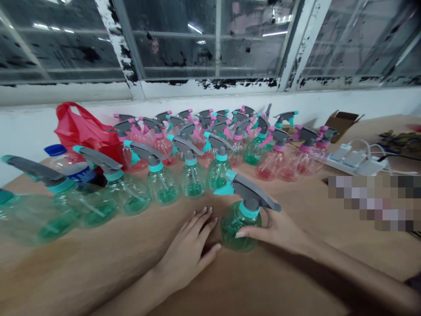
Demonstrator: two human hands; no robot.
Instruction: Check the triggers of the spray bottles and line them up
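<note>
Right hand: the hand (279,228) is closed around a green spray bottle (241,224), thumb across the near side of its body; the other fingers are mostly hidden behind it, so their exact hold cannot be told.
Held bottle: near the middle of the surface (131,272), in front of the other bottles; nearly upright, teal collar, grey sprayer head (251,191) with teal nozzle facing left. Whether the base touches the surface, cannot tell.
Left hand: the hand (189,252) lies palm down on the surface just left of the held bottle; fingers extended, slightly apart, thumb set away from them, gripping nothing.
Green row: teal-collared bottles (162,186) stand in a curving line to the left, a little green liquid low inside; the leftmost is cut by the frame edge.
Back cluster: many pink-collared bottles (271,162) crowd toward the wall (26,127), some teal-trimmed ones mixed in.
Left rear: red plastic bag (87,134); blue-capped drink bottle (57,158) in front of it, behind the green row.
Right rear: open cardboard box (344,125); white power strip (348,160) with plugs and cables, nearer than the box.
Above wall: window panes (204,39), frames with patchy paint.
</note>
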